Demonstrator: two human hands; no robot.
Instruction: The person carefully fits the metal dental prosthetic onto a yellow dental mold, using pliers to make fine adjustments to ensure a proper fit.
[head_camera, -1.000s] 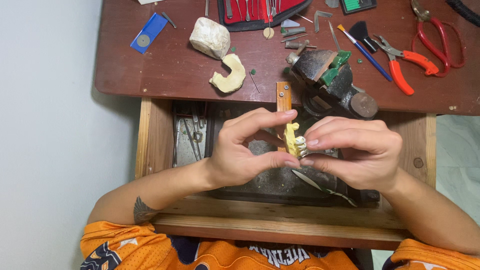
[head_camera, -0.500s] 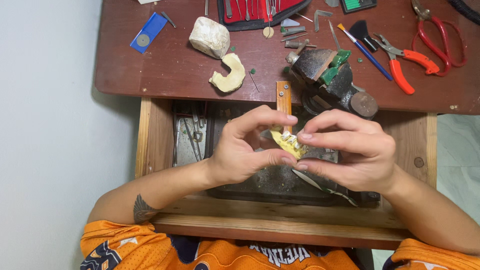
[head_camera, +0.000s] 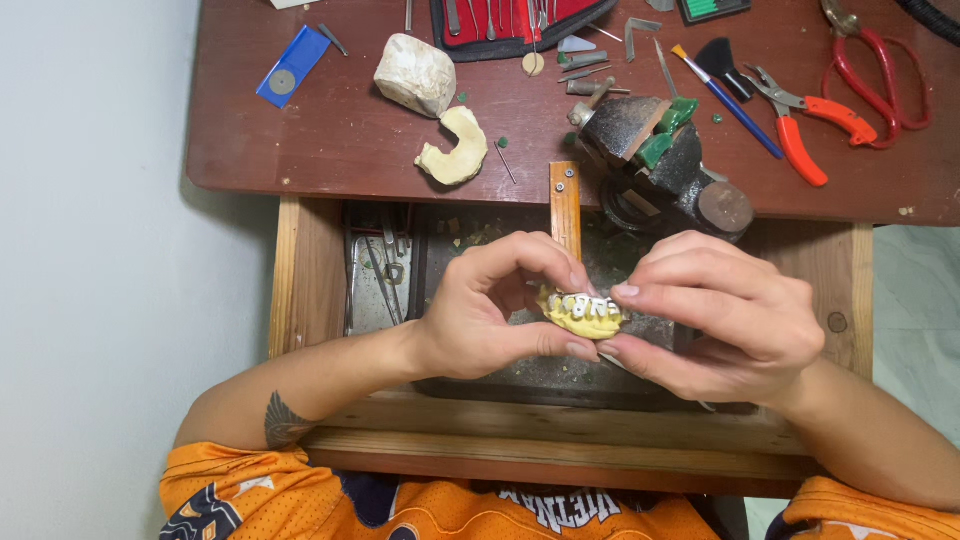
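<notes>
Head view, centre of the frame: both hands meet over an open wooden drawer and share one small thing, a yellow dental cast with a row of silvery metal teeth along its upper edge. The left hand pinches the cast's left end, forefinger curled over the top and thumb pressed under it. The right hand closes on the right end, fingertips on the metal row and thumb beneath, so the fingers of both hands are narrow and holding the cast between them, clear of any surface.

The likeliest trouble is a slip. The cast is held only by fingertips at its two ends; if one pinch loosens or the hands pull unevenly, it would probably drop into the drawer, where a dark tray holds crumbs and metal tools. Such casts look brittle, so a fall or a hard squeeze could chip it. Pressing on the metal row could also, I judge, pop it off or bend it, and the piece is small enough to vanish among the debris.

Just above the hands in the frame, a narrow wooden bench pin juts out from the red-brown workbench, with a small dark vise to its right; a jerked hand could knock against either. Farther up lie another pale dental cast, a white plaster block and orange-handled pliers, well apart from the hands.
</notes>
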